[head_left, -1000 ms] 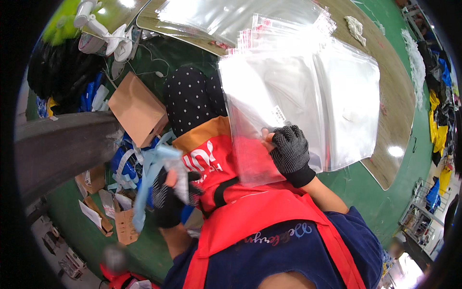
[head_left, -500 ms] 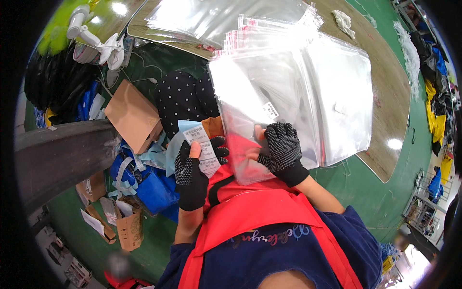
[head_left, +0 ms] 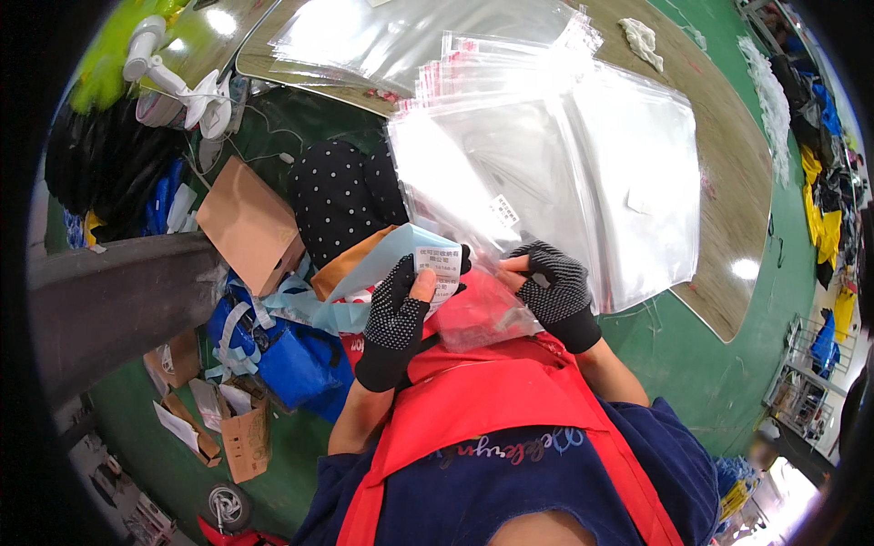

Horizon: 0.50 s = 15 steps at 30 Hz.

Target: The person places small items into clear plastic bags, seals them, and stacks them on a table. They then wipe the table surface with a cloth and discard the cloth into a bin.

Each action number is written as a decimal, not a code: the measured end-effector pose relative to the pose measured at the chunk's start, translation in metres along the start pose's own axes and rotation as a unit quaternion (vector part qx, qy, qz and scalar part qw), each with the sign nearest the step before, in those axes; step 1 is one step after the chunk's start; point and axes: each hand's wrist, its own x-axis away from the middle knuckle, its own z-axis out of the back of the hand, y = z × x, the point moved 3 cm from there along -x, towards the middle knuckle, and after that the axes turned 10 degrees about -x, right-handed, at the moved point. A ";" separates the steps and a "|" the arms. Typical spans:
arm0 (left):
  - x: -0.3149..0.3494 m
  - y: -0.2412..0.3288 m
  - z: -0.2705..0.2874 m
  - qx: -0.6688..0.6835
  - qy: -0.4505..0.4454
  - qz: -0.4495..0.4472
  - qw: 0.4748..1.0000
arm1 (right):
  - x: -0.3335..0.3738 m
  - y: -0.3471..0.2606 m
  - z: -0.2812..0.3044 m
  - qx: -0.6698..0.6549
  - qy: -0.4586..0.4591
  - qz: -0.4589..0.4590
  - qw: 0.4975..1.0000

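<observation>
My left hand (head_left: 397, 305), in a black fingerless glove with white grip dots, pinches a strip of white printed labels (head_left: 441, 260) under the thumb. Pale blue backing paper (head_left: 387, 255) trails from the strip to the left. My right hand (head_left: 557, 284), gloved alike, has its thumb and fingertips closed on the near edge of a clear plastic bag (head_left: 492, 164). One small white label (head_left: 503, 211) sits on that bag. The bag's near part hangs over my red apron (head_left: 492, 387). Beneath and beside it fan out more clear bags (head_left: 637, 173).
A wood-topped table (head_left: 733, 227) carries the bags and a crumpled white cloth (head_left: 641, 42). To the left stand an open cardboard box (head_left: 246, 218), a dark beam (head_left: 127, 291) and a blue bag (head_left: 300, 364). Smaller cartons (head_left: 244, 437) lie on the green floor.
My left hand has moved right with the label strip, toward the bag. My right hand has shifted slightly right, and the bag's near edge is now bunched up beside it.
</observation>
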 end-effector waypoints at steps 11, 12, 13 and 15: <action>-0.011 -0.023 -0.011 0.028 -0.054 0.030 0.998 | -0.003 -0.004 0.020 -0.128 -0.019 -0.089 0.988; -0.014 -0.022 -0.008 0.027 -0.042 0.025 0.998 | -0.005 0.009 0.040 -0.141 0.020 -0.103 0.984; -0.014 -0.022 -0.005 0.028 -0.027 0.022 0.999 | -0.005 0.016 0.067 -0.154 0.071 -0.109 0.979; -0.014 -0.022 0.000 -0.041 0.002 0.012 0.999 | 0.002 0.025 0.140 -0.084 0.202 -0.037 0.975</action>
